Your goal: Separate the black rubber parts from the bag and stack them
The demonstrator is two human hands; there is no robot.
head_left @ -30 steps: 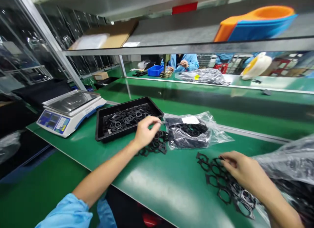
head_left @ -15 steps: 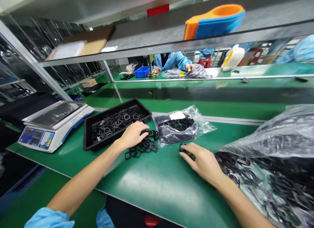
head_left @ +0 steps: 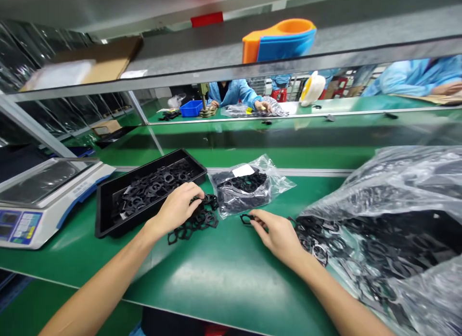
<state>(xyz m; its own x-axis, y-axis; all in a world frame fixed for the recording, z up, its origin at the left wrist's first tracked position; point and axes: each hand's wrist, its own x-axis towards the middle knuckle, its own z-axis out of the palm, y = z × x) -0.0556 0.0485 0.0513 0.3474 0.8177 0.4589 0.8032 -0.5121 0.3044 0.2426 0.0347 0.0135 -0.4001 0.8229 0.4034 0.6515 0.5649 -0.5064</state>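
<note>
My left hand (head_left: pixel 180 205) is over a small pile of black ring-shaped parts (head_left: pixel 198 222), its thumb and fingers closed on some of them at the top; how many is hidden. Between the thumb and fingertips of my right hand (head_left: pixel 276 232) is a single black ring-shaped part (head_left: pixel 246 219), held just above the green table. A black tray (head_left: pixel 104 225) full of similar parts stands beyond my left hand. Behind the pile lies a clear bag (head_left: pixel 245 194) of black parts with a white label. To the right, a large open plastic bag (head_left: pixel 407 182) spills many more.
A white scale (head_left: pixel 46 220) stands at the left. Above the table runs a shelf (head_left: pixel 202 69) with an orange and blue holder (head_left: pixel 281 40) and cardboard (head_left: pixel 111 61). Across the bench, a person in blue sleeves (head_left: pixel 234 93) handles a bag; another person's sleeve (head_left: pixel 400 78) shows at the right.
The view has turned to the right, so things appear farther left. My right hand has lifted its ring-shaped part into clearer sight. My left hand stays at the pile.
</note>
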